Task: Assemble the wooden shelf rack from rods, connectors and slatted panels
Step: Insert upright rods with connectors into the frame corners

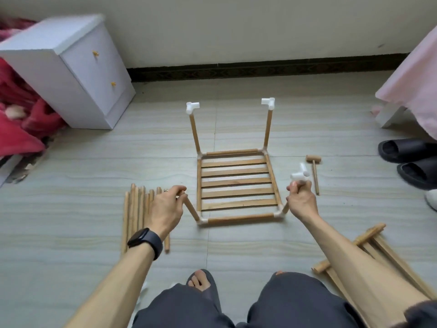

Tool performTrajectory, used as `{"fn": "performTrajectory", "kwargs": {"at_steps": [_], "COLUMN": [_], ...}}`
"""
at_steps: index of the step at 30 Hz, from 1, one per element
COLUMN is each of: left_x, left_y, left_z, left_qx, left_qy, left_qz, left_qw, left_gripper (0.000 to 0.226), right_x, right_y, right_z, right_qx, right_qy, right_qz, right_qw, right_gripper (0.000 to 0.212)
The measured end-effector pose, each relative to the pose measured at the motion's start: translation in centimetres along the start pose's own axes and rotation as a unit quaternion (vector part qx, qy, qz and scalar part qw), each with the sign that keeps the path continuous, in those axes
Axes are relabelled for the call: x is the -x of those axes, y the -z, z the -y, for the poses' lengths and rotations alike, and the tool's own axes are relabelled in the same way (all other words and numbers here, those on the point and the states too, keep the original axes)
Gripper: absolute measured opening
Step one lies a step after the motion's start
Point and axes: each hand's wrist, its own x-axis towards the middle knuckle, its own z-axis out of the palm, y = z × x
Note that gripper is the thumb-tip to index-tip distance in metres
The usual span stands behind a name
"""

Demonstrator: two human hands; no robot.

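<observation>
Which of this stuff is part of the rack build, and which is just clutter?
Job: slatted frame, left upright, right upright, white connector, spare rods, mallet, second panel.
Lying about: cabinet, slippers, red blanket, pink cloth.

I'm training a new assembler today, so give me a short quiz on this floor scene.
1. True or false: the small wooden mallet lies left of the slatted wooden panel frame.
2. The loose pile of wooden rods lies: A) beside the left hand; B) on the frame; C) beside the mallet.
3. Which hand has its grip on the near upright wooden rod topped by a white plastic connector?
Key: 1 false; 2 A; 3 right hand.
</observation>
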Motion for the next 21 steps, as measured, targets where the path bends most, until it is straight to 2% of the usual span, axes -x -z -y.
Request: {"fn": "performTrajectory", "kwargs": {"at_steps": [5, 7, 9, 11, 14, 15, 17, 18, 19, 21], "left_x": [0.6, 1.4, 3.0, 5.5, 10.5, 12.2, 15.0, 16.1, 17.0, 18.1], "left_y": [-1.2, -1.5, -2.0, -2.9, -4.0, -4.3, -4.5, -4.7, -4.8, -5.1], "left_z": [-0.7, 0.0, 1.8, 4.8, 9.8, 11.2, 13.4, 14.3, 15.0, 15.8], "left_qx": [0.049, 0.092, 0.11, 0.083, -0.058, -0.108, -0.14, -0.128, -0.103, -0.042], "left_qy": [0.03, 0.053, 0.09, 0.14, 0.254, 0.296, 0.377, 0.411, 0.435, 0.457], "left_qz": [-0.033, -0.037, -0.033, -0.011, 0.062, 0.091, 0.134, 0.152, 0.168, 0.194], "left_qw": [0.998, 0.994, 0.989, 0.987, 0.964, 0.945, 0.906, 0.89, 0.878, 0.867], "left_gripper": [0.035, 0.043, 0.048, 0.048, 0.049, 0.053, 0.058, 0.06, 0.061, 0.062], "right_x": [0.4, 1.3, 3.1, 5.3, 8.4, 9.3, 11.0, 11.6, 12.0, 12.0], "right_y": [0.5, 0.7, -0.1, -1.7, -5.8, -7.4, -10.5, -11.7, -12.8, -14.6], "right_z": [-0.3, -1.2, -2.3, -2.3, 1.1, 2.7, 6.0, 7.4, 8.5, 9.7], "right_qx": [0.018, 0.058, 0.113, 0.155, 0.207, 0.218, 0.221, 0.224, 0.239, 0.279], "right_qy": [-0.015, -0.068, -0.132, -0.119, 0.016, 0.076, 0.217, 0.308, 0.409, 0.569], "right_qz": [0.003, 0.01, 0.086, 0.188, 0.241, 0.236, 0.212, 0.198, 0.181, 0.154], "right_qw": [1.0, 0.996, 0.981, 0.962, 0.948, 0.944, 0.927, 0.903, 0.862, 0.758], "right_gripper": [0.034, 0.056, 0.074, 0.067, 0.053, 0.055, 0.062, 0.064, 0.066, 0.071]}}
